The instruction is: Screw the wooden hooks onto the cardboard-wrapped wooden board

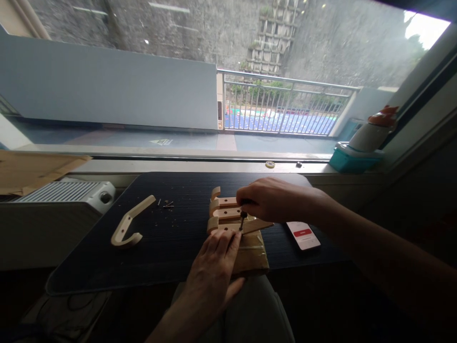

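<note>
My right hand [266, 197] is closed around the dark handle of a screwdriver [242, 222]. Its shaft points down at a screw hole in the nearest of several pale wooden hooks [213, 224], which lie side by side with their curved ends to the left. These rest on a brown, tape-wrapped block [252, 257] at the table's near edge. The fingers of my left hand [216, 259] press against the near side of that closest hook, holding it, with the thumb apart over the block. The screwdriver's tip and the screw under it are hard to make out.
Another wooden hook [124, 226] lies at the left of the dark table [171, 257], near several loose screws [168, 206]. A lit phone [303, 234] lies right of the block. A tape roll [270, 164] and a teal box [352, 159] stand on the windowsill; a white heater [71, 209] is left.
</note>
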### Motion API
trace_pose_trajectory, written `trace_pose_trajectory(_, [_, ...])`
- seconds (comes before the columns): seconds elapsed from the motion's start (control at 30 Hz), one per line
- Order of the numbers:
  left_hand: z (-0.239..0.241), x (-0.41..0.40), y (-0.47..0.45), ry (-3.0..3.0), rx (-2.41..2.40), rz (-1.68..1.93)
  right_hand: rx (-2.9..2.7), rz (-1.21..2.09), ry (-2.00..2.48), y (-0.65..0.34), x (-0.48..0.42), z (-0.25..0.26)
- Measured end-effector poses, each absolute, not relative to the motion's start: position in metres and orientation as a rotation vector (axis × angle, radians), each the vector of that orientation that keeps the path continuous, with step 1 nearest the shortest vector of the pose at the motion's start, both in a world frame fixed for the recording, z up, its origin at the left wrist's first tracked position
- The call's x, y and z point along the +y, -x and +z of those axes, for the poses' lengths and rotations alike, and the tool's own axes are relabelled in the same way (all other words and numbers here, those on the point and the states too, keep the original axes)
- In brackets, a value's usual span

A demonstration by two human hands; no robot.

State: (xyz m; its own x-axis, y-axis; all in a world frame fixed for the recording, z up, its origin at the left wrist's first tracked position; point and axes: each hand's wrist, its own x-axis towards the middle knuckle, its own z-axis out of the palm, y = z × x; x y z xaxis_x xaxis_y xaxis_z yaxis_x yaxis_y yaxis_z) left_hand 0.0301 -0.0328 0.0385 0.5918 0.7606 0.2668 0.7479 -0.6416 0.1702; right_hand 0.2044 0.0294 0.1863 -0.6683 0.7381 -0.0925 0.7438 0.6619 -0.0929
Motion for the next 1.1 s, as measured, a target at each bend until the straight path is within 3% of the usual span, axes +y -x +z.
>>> trace_pose_trajectory(1.1, [0.038,-0.034,-0.03,-2.768,1.31,0.507,2.721,-0.069,-1.343,-0.203,0.03,0.198])
